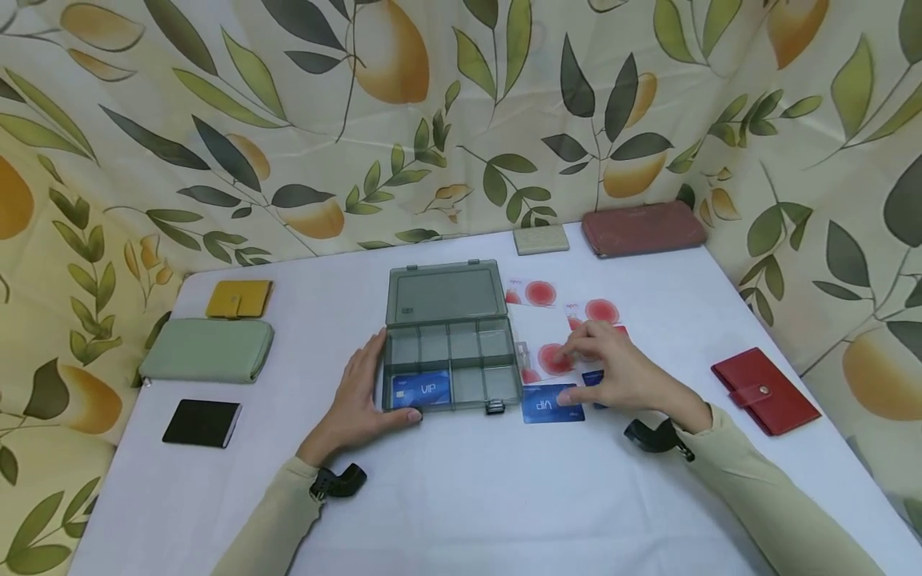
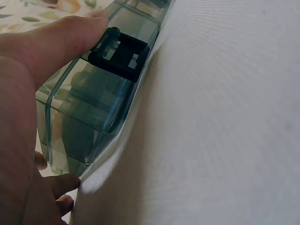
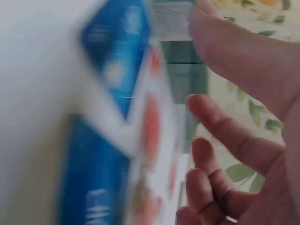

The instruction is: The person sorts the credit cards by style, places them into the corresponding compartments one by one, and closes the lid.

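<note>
A translucent grey-green compartment box lies on the table with its lid raised toward the back. One blue VIP card is in its front left compartment. My left hand grips the box's front left corner, the thumb along the front edge and the fingers along the left side. My right hand hovers over the cards to the right of the box, thumb and fingers apart, holding nothing. Beneath it are another blue VIP card and a partly hidden dark blue card. White cards with red circles lie behind.
At the left are a yellow wallet, a green wallet and a black card holder. A beige card case and a brownish-red wallet lie at the back, a red wallet at the right.
</note>
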### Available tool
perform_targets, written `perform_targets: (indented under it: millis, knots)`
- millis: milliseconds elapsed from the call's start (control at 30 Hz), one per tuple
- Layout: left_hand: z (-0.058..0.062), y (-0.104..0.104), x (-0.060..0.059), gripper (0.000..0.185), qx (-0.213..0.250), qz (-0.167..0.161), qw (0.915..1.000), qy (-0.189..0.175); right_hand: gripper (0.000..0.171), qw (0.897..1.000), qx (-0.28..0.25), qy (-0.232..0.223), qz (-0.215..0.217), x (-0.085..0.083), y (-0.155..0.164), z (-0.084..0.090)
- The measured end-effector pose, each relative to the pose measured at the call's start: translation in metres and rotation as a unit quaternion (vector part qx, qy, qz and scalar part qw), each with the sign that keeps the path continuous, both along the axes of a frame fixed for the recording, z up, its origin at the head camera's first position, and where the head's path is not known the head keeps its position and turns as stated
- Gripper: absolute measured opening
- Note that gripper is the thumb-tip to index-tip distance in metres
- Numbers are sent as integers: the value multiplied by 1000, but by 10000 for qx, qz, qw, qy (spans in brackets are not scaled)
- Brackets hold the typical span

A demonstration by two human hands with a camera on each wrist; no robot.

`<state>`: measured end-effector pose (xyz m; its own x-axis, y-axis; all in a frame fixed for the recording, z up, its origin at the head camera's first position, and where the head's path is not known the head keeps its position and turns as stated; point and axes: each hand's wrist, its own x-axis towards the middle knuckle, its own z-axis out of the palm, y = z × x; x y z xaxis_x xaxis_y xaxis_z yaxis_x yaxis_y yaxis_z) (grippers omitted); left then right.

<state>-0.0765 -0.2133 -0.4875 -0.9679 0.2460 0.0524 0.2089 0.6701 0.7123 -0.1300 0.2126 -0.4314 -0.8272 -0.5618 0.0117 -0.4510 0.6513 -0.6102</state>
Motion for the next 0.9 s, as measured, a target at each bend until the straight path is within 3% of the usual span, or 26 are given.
perform_targets:
  millis: [200, 367, 500, 733, 900]
  knots:
    - [-2, 1, 1, 135, 18, 19, 10000, -28, 59, 9973, 701, 192, -122, 25, 8, -13]
    - [0, 1, 1, 134, 34, 28, 10000, -21, 56, 9977, 654, 156, -99, 29, 6, -14]
    - [-1, 2, 2, 134, 31, 17, 10000, -31, 53, 9989, 440, -174, -16, 27, 6, -13]
    - [-1, 1, 3, 133, 4, 23, 10000, 71, 31, 9965, -482, -683, -27, 16, 12, 0]
    - [-2, 0, 2, 132, 5, 10, 9999, 143, 35, 9827, -1566, -906, -410, 2, 11, 12]
